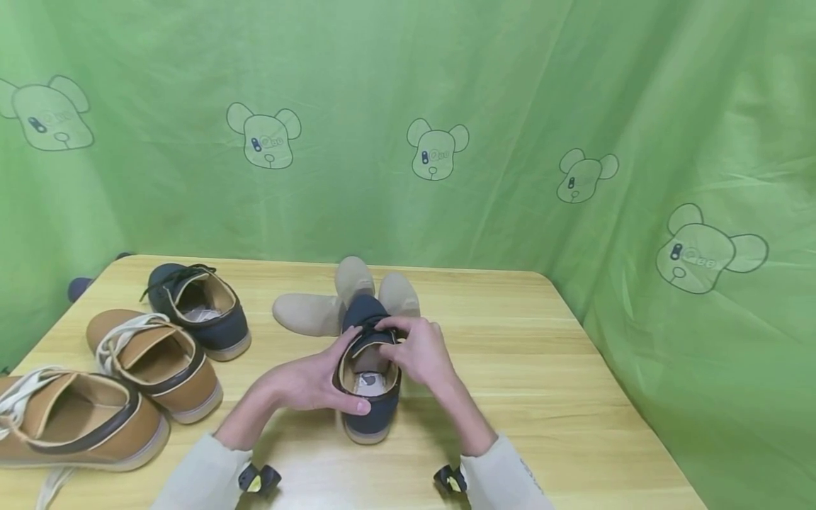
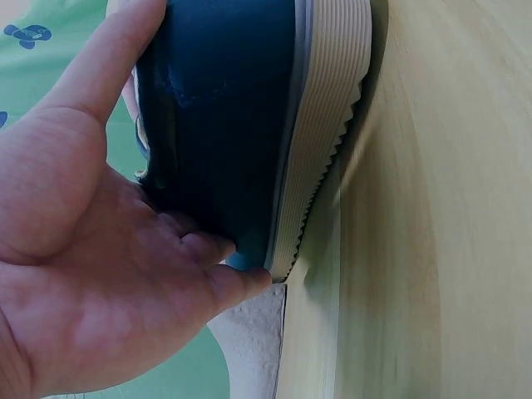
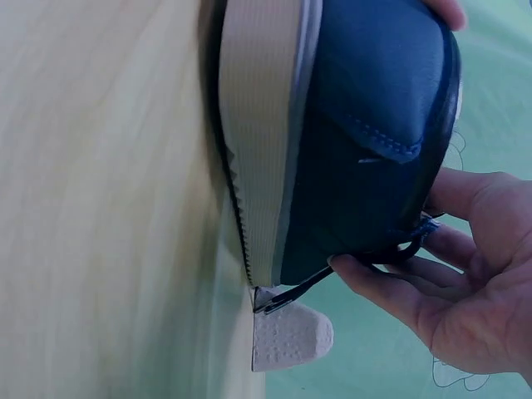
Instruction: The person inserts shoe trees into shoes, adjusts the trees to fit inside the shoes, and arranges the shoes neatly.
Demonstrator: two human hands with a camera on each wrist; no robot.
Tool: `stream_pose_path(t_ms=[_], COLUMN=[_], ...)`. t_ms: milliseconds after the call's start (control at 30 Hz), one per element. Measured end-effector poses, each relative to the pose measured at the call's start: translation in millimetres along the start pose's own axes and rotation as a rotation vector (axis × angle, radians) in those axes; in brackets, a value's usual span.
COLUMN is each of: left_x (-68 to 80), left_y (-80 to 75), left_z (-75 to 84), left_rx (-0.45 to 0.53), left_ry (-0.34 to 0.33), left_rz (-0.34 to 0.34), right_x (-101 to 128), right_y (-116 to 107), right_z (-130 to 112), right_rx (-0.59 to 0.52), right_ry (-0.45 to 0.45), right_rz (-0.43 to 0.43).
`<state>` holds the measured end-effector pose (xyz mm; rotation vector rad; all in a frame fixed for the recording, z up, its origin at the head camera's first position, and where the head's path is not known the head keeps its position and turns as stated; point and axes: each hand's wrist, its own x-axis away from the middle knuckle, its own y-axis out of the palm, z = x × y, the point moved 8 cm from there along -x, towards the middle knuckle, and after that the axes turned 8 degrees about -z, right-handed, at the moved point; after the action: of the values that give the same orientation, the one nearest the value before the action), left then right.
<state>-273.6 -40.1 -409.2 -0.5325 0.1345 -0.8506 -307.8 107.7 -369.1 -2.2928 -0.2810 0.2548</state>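
Note:
A navy lace-up shoe (image 1: 376, 411) stands on the table with its toe pointing away and its heel toward me. My left hand (image 1: 312, 379) grips it from the left, thumb across the heel and fingers along the side; in the left wrist view fingertips reach the pale ridged sole (image 2: 320, 125). My right hand (image 1: 421, 350) is at the front of the shoe's opening, thumb inside and fingers over the dark laces (image 1: 368, 327). A grey-brown surface shows inside the shoe, below that thumb. In the right wrist view a dark lace (image 3: 299, 291) hangs by the fingers.
Behind the navy shoe lie several beige moulded shoe inserts (image 1: 307, 314). To the left stand another navy shoe (image 1: 223, 326) and two tan shoes with white laces, one farther back (image 1: 185, 393) and one nearer (image 1: 121, 439). A green curtain (image 1: 357, 212) borders the wooden table (image 1: 542, 397).

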Motion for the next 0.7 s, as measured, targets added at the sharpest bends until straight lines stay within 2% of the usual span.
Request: stream_pose_path(t_ms=[200,700], left_x=[0.3,0.6], left_y=[-0.2,0.2], left_z=[0.9,0.6], left_rx=[0.001,-0.003], left_ry=[0.016,0.011], left_rz=[-0.007,-0.005], right_x=[1.1,0.7], right_y=[-0.4,0.8], right_z=[-2.3,-3.4], right_rx=[0.001,0.014], right_ry=[-0.008,-0.003], right_rz=[-0.010,0.038])
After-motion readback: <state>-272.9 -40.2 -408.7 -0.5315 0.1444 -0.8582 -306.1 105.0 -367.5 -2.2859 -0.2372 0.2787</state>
